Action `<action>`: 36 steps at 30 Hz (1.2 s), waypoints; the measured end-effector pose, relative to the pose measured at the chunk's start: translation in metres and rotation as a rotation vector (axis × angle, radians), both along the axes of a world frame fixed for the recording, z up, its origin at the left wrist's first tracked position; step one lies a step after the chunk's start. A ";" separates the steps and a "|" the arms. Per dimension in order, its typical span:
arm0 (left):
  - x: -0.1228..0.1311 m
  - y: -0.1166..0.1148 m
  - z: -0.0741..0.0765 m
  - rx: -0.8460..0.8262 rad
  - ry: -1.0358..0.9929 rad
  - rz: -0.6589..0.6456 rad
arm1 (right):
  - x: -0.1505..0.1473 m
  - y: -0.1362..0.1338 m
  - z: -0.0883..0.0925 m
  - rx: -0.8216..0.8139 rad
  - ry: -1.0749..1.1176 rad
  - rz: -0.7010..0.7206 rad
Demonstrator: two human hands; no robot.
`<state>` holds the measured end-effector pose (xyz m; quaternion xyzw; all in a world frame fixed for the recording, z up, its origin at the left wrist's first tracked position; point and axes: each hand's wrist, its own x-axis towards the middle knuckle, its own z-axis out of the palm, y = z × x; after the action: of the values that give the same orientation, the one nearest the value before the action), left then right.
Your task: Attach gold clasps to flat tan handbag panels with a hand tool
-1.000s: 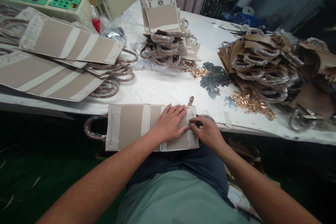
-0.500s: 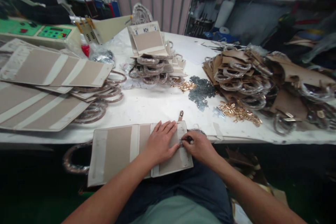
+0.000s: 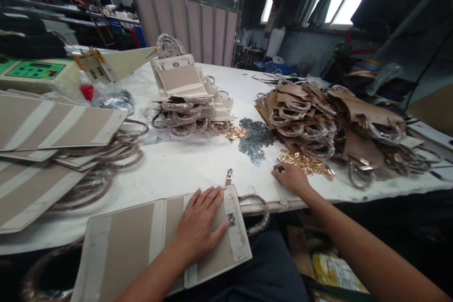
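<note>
My left hand [image 3: 201, 222] lies flat, fingers stretched, on the beige lining of an opened-out handbag body [image 3: 138, 226] with pale strips across it. Close to its thumb a small dark metal plate [image 3: 231, 219] sits on the bag's right end. A strap tab with a metal clasp [image 3: 230, 177] sticks out at the far edge, and a plastic-wrapped handle [image 3: 260, 212] at the right. My right hand [image 3: 292, 178] is above the table with curled fingers, a small dark thing [image 3: 281, 168] between them that I cannot make out. Just beyond it are gold metal pieces [image 3: 307, 163] and grey metal plates [image 3: 256, 139].
Beige bag bodies [image 3: 60, 120] are stacked at the left. More bags [image 3: 182, 80] stand at the back middle, beside a smaller heap of gold pieces [image 3: 235, 132]. Brown bag parts with wrapped handles [image 3: 300, 108] pile up at the right. A machine with a green panel [image 3: 35, 70] is far left.
My right hand has left the metal plate on the bag and moved right and forward to the table by the gold pieces. My left hand still presses the bag. The view has shifted.
</note>
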<state>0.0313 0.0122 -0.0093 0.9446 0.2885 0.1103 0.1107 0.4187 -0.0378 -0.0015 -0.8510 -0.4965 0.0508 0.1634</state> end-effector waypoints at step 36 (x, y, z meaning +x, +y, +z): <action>0.001 -0.010 0.003 -0.150 -0.112 0.058 | -0.168 0.014 0.028 -0.017 0.589 0.293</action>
<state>0.0324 0.0021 -0.0062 0.9173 0.3167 0.1440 0.1938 0.2506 -0.0234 0.0264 -0.7204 -0.5448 0.3220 0.2838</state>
